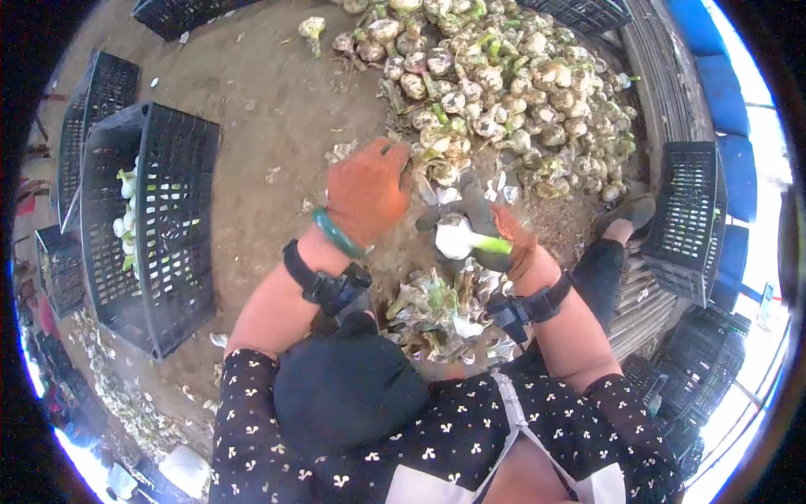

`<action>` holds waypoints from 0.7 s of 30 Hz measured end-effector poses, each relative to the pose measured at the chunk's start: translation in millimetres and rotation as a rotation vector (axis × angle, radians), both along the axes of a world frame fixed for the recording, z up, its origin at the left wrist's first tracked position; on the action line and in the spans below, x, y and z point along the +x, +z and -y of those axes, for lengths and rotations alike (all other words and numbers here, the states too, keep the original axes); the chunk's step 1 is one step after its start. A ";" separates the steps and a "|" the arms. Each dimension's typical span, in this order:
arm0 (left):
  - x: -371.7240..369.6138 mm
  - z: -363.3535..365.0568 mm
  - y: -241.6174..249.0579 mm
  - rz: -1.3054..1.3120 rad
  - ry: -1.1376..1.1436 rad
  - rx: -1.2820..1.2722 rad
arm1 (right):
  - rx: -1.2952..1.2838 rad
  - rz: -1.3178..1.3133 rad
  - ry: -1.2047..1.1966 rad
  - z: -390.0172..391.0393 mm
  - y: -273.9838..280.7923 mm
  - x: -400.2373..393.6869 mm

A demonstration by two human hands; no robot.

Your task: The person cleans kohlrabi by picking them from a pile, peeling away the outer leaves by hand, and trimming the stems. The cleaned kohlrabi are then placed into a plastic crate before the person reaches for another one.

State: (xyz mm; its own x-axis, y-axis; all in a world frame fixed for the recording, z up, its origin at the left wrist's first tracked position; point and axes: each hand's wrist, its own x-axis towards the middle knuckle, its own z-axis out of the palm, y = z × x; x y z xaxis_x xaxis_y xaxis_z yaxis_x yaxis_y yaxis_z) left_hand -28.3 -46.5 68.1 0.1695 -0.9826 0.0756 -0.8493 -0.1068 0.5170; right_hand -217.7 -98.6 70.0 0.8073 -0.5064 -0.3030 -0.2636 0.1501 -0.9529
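An orange glove covers my left hand (369,186), whose fingers are curled just left of my right hand; whether they hold anything is hidden. My right hand (487,220), in a dark-palmed orange glove, is closed round a peeled white garlic bulb (455,238) with a short green stem pointing right. Loose white skins (437,193) lie between and beyond the hands. Below them is a heap of peeled skins and leaves (432,307). Farther out rises a large pile of unpeeled garlic bulbs (537,101), dirty and purplish white.
At the left stands a black crate (180,244) with white bulbs inside, beside more black crates (96,92). Another black crate (684,218) is at the right, near stacked crates (693,361). A lone bulb (311,28) lies on the dirt floor (269,109).
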 end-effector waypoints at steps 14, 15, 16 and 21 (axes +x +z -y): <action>22.2 -30.2 -5.0 -0.595 -0.315 0.294 | 0.578 0.166 -0.360 -7.2 -20.1 3.6; 18.8 -31.1 -1.1 -0.569 -0.309 0.257 | 0.509 0.186 -0.404 -10.8 -19.2 6.7; 15.3 -32.1 2.7 -0.569 -0.292 0.247 | 0.506 0.183 -0.385 -13.1 -17.5 9.8; 5.4 -32.4 -3.0 -0.268 -0.319 0.051 | 0.440 0.098 -0.414 -15.9 -12.3 13.2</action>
